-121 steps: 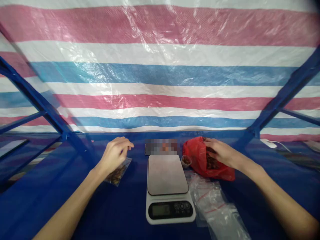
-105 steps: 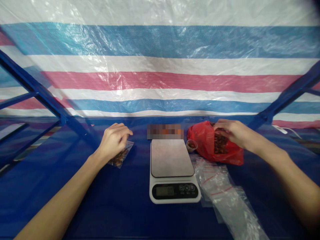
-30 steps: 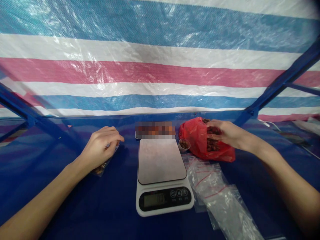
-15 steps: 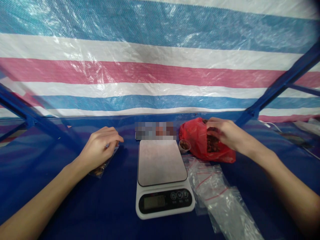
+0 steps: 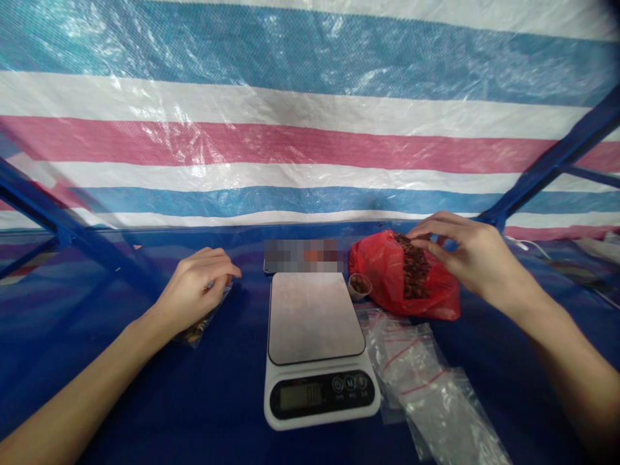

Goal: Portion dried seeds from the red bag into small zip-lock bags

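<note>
The right hand (image 5: 472, 255), its fingers bent and the thumb close to them, is over the far edge of the brown pieces (image 5: 416, 271) in the red bag (image 5: 380, 274) at the right; I cannot tell if it pinches any. The left hand (image 5: 201, 284), loosely curled, is upon a small clear bag (image 5: 195, 332) at the left, its grip hidden. Between them stands the scale (image 5: 316, 320), a small cup (image 5: 360, 294) just beside its far right corner
</note>
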Demonstrator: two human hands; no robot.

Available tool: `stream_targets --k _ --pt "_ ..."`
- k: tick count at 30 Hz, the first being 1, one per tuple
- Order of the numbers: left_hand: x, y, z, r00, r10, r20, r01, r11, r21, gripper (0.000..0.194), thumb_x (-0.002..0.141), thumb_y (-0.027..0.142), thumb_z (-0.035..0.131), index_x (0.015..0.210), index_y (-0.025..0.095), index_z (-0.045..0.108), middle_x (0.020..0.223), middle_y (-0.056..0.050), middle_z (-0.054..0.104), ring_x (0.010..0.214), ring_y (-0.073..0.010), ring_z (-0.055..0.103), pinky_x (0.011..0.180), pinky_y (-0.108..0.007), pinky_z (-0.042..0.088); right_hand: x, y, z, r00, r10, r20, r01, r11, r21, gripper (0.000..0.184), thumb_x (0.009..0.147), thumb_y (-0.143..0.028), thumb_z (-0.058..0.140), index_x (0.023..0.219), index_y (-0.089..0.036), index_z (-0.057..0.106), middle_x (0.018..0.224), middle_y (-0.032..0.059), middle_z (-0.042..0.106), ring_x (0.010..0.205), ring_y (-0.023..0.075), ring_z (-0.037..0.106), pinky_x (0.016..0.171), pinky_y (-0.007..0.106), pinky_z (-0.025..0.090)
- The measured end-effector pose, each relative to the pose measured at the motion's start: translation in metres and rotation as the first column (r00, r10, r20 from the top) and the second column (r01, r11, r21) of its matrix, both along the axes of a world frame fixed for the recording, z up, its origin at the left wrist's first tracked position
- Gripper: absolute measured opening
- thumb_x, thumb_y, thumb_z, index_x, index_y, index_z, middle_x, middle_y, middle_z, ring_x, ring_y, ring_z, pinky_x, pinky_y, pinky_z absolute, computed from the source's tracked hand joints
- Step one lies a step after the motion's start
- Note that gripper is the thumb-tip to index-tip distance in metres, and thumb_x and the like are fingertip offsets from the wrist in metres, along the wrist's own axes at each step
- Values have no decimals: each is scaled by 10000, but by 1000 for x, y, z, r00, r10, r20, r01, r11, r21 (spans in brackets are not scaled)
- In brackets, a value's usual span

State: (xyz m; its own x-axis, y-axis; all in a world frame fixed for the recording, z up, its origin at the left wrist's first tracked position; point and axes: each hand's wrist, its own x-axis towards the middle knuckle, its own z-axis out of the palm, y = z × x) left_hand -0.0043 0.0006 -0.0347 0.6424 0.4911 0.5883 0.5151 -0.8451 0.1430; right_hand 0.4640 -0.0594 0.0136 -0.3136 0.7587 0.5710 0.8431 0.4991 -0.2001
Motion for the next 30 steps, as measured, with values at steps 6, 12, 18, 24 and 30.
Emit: stream_targets --k 6,12,18,24,30 --pt "1 0 0 1000 -2 5 2 1000 0 313 945 32 469 831 169 727 734 8 725 708 -152 654 727 -316 468 -17 -7 1 997 51 50 -51 999 -3 165 1040 -212 580 995 -168 733 1007 102 725 906 241 725 809 367 553" --pt "1 0 0 1000 -8 4 8 1000 1 314 951 24 469 840 165 726 733 9 717 703 -148 637 724 -317 457 -18 -6 0 996 41 83 -42 999 2 171 1048 -201 567 993 -162 723 1005 109 716 914 252 715 823 385 552" --pt "1 -1 0 1000 -3 -3 3 1000 2 320 959 29 465 841 167 728 729 9 714 701 -150 638 722 -319 457 -13 -6 -1 996 33 78 -31 999 -26 163 1049 -204 584 1022 -159 738 1028 103 716 928 236 715 838 368 550" --pt "0 -1 1 1000 -7 -15 7 1000 10 316 961 39 462 834 164 723 736 4 722 710 -154 652 721 -321 462 -14 -7 -1 996 32 78 -30 999 -28 180 1057 -229 575 1010 -162 735 1012 99 714 909 239 716 817 375 549" --pt "2 -1 0 1000 -2 -20 2 1000 4 326 953 33 455 825 170 722 723 9 718 698 -151 652 717 -317 459 -16 -8 1 997 24 70 -23 1000 -18 184 1049 -234 576 993 -167 737 1003 103 722 891 245 722 796 385 557"
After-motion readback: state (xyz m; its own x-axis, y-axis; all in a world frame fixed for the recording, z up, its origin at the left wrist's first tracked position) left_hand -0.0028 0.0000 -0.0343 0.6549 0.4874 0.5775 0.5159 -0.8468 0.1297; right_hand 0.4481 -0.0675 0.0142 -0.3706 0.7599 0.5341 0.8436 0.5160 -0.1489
